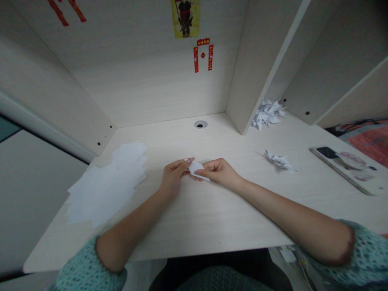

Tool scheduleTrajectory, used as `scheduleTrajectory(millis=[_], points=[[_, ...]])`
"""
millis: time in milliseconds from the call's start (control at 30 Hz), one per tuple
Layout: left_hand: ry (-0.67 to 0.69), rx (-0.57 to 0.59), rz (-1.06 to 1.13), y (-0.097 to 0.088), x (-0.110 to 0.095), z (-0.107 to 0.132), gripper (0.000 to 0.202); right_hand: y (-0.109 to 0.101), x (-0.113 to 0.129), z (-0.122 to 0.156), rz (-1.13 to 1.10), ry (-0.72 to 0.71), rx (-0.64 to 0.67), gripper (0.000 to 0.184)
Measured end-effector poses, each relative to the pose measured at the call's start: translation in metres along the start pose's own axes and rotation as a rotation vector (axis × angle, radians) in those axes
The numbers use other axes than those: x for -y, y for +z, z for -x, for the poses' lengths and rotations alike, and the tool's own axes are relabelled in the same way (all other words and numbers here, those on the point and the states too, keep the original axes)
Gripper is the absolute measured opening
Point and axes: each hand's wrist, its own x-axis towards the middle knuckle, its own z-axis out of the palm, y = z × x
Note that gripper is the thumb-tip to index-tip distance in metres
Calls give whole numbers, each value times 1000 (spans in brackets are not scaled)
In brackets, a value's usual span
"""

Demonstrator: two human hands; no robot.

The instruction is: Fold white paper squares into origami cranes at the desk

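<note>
A small piece of folded white paper (pixel 197 168) is held between my two hands, just above the middle of the desk. My left hand (pixel 177 173) pinches its upper left end, thumb on top. On the lower right side, my right hand (pixel 218 170) grips it with the thumb lying along the near edge. The fingers beneath the paper are partly hidden. Left of my hands, a spread stack of white paper sheets (pixel 106 184) lies on the desk. Over to the right lies a small cluster of folded white paper pieces (pixel 279 160).
A larger heap of folded paper (pixel 268 114) sits behind the upright divider (pixel 257 64). A tablet or phone in a printed case (pixel 348 167) lies at the right, near red fabric (pixel 370 139). A cable hole (pixel 200 124) is at the desk's back.
</note>
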Motion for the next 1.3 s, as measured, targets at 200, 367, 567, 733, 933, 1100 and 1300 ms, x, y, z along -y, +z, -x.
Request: scheduleTrajectory(millis=[200, 367, 567, 733, 933, 1100, 1300], points=[[6, -53, 19, -1, 2, 0, 23, 1, 0, 0, -14, -2, 1, 31], [14, -77, -3, 1, 0, -1, 22, 1, 0, 0, 8, -8, -2, 33], [24, -92, -5, -2, 0, -3, 18, 0, 0, 0, 19, -8, 7, 32], [40, -66, 30, -4, -2, -1, 14, 2, 0, 0, -14, -10, 10, 31], [18, -70, 89, 1, 0, 3, 14, 3, -1, 0, -6, -3, 2, 35], [36, -80, 66, 0, 2, 2, 20, 2, -2, 1, 16, -1, 2, 34], [116, -286, 14, -15, -10, -14, 33, 1, -2, 2, 36, 20, -11, 36]])
